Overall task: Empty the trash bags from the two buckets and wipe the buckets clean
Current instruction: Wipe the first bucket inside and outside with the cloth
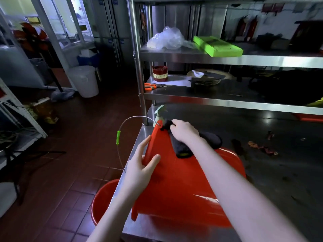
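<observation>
A red bucket [178, 186] lies on its side on the steel table [279, 154], its rim at the left edge of the table. My left hand [139, 165] grips that rim, thumb on the outside. My right hand [183, 131] presses a dark cloth [180, 147] against the bucket's outer wall near the handle mount. The wire handle with a green grip [118, 137] sticks out to the left over the floor. A second red bucket [103, 199] stands on the floor below the table edge, partly hidden by my left arm.
A spray bottle [160, 113] stands behind the bucket by the shelf post [139, 67]. Steel shelves above carry orange scissors [150, 86], a red tin [160, 73], a clear plastic bag [166, 39] and a green tray [218, 46]. Scraps [262, 146] litter the table. A white bin [85, 81] stands on the floor.
</observation>
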`<control>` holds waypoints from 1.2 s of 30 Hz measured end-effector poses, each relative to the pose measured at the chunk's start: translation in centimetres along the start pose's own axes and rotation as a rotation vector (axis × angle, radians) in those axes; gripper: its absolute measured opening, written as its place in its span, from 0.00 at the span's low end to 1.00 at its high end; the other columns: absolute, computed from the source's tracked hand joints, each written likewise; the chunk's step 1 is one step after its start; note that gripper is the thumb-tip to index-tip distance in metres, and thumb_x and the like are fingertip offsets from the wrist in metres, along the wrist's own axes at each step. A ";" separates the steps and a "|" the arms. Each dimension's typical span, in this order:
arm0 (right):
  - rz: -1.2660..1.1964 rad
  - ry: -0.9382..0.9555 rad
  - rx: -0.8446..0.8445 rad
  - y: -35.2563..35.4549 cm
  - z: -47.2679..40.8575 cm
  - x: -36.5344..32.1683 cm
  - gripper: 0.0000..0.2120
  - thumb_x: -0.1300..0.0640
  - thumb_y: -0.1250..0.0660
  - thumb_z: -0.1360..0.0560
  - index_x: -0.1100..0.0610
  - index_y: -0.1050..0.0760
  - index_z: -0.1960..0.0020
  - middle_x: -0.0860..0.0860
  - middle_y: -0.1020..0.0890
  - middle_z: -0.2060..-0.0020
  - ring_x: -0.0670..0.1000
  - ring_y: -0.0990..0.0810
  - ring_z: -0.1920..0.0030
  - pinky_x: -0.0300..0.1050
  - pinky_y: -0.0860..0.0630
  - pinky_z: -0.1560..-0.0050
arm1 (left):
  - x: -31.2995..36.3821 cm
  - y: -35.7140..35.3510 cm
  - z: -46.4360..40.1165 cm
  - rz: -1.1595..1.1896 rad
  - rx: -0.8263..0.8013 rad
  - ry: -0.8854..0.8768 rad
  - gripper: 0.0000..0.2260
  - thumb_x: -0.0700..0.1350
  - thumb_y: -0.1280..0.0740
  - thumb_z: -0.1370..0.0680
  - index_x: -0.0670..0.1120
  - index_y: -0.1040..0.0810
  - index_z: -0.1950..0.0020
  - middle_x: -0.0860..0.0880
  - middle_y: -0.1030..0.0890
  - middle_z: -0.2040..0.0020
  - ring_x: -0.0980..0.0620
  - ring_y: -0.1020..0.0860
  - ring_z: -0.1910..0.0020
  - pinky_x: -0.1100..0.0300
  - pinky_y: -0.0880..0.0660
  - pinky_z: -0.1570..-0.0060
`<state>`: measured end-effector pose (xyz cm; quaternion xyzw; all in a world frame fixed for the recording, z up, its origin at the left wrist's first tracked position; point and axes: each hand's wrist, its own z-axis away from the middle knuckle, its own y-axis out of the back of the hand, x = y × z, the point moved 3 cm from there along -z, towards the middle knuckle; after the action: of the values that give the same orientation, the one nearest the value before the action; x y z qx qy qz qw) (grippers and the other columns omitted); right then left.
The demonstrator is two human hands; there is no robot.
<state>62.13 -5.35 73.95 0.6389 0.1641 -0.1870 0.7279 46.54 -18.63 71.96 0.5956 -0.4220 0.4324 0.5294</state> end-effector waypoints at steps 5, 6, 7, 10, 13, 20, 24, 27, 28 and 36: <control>0.142 0.275 0.223 -1.5 4.4 1.6 0.15 0.48 0.49 0.20 0.49 0.27 0.40 0.50 0.23 0.35 0.56 0.27 0.35 0.55 0.31 0.39 | -0.2 0.1 -1.0 -0.104 -0.045 0.047 0.30 0.45 0.35 0.21 0.71 0.41 0.28 0.55 0.16 0.53 0.48 0.17 0.65 0.49 0.18 0.61; 0.184 0.382 0.299 -1.9 7.4 2.6 0.19 0.47 0.49 0.21 0.49 0.27 0.36 0.48 0.24 0.34 0.53 0.28 0.32 0.54 0.31 0.39 | -0.5 0.1 -1.2 -0.104 -0.052 0.052 0.31 0.45 0.35 0.21 0.72 0.43 0.27 0.54 0.16 0.52 0.50 0.17 0.64 0.49 0.18 0.60; 0.210 0.478 0.333 -2.4 10.2 3.7 0.21 0.47 0.47 0.22 0.48 0.29 0.31 0.47 0.26 0.31 0.50 0.30 0.30 0.53 0.32 0.38 | -0.7 0.1 -1.4 -0.110 -0.052 0.039 0.31 0.46 0.35 0.22 0.72 0.42 0.27 0.54 0.16 0.51 0.52 0.17 0.63 0.48 0.18 0.58; 0.203 0.517 0.346 -2.1 11.3 7.6 0.23 0.49 0.45 0.24 0.47 0.29 0.30 0.49 0.26 0.31 0.51 0.29 0.30 0.53 0.31 0.38 | -1.1 0.0 -1.3 -0.098 -0.037 0.016 0.31 0.45 0.34 0.22 0.74 0.40 0.29 0.52 0.15 0.52 0.47 0.16 0.61 0.44 0.19 0.56; 0.069 0.088 0.279 1.1 5.2 9.7 0.16 0.49 0.45 0.20 0.51 0.25 0.37 0.57 0.22 0.37 0.61 0.24 0.38 0.54 0.28 0.42 | -1.1 0.0 -0.8 -0.045 -0.036 0.024 0.30 0.44 0.34 0.21 0.73 0.39 0.29 0.50 0.15 0.54 0.40 0.16 0.61 0.42 0.19 0.59; 0.169 0.252 0.352 -0.7 8.8 9.2 0.17 0.48 0.46 0.22 0.51 0.23 0.40 0.53 0.20 0.39 0.56 0.24 0.37 0.55 0.28 0.42 | -0.7 -0.1 -2.7 -0.110 0.015 0.033 0.29 0.46 0.31 0.23 0.71 0.37 0.29 0.53 0.17 0.49 0.47 0.17 0.56 0.46 0.19 0.52; 0.263 0.444 0.377 -2.8 16.2 12.9 0.25 0.54 0.44 0.24 0.48 0.33 0.27 0.47 0.33 0.27 0.49 0.37 0.25 0.52 0.39 0.31 | -1.1 -0.1 -2.4 -0.087 -0.014 0.013 0.30 0.45 0.31 0.23 0.74 0.36 0.31 0.53 0.16 0.49 0.46 0.16 0.55 0.43 0.19 0.52; 0.086 0.193 0.508 -0.7 14.3 15.9 0.22 0.51 0.46 0.22 0.56 0.27 0.31 0.55 0.24 0.34 0.56 0.28 0.32 0.54 0.32 0.35 | -1.6 0.2 -1.2 -0.043 -0.038 -0.028 0.31 0.42 0.31 0.22 0.74 0.37 0.31 0.54 0.17 0.45 0.50 0.16 0.54 0.49 0.18 0.53; 0.028 0.067 0.487 0.4 12.6 16.4 0.21 0.51 0.46 0.20 0.58 0.26 0.33 0.58 0.22 0.36 0.60 0.26 0.35 0.54 0.31 0.37 | -1.8 0.2 -0.7 -0.033 -0.048 -0.047 0.32 0.41 0.32 0.22 0.73 0.37 0.30 0.55 0.18 0.43 0.52 0.16 0.54 0.52 0.18 0.54; 0.054 -0.087 0.017 1.6 1.6 7.2 0.15 0.48 0.46 0.20 0.48 0.28 0.37 0.59 0.26 0.33 0.63 0.26 0.37 0.54 0.28 0.39 | -2.9 0.5 2.3 -0.076 -0.038 -0.084 0.32 0.45 0.30 0.23 0.67 0.40 0.26 0.63 0.23 0.38 0.67 0.22 0.46 0.74 0.26 0.55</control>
<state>69.21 -7.18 72.09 0.6407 0.1134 -0.1963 0.7336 45.46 -20.84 69.10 0.6187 -0.4290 0.3783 0.5386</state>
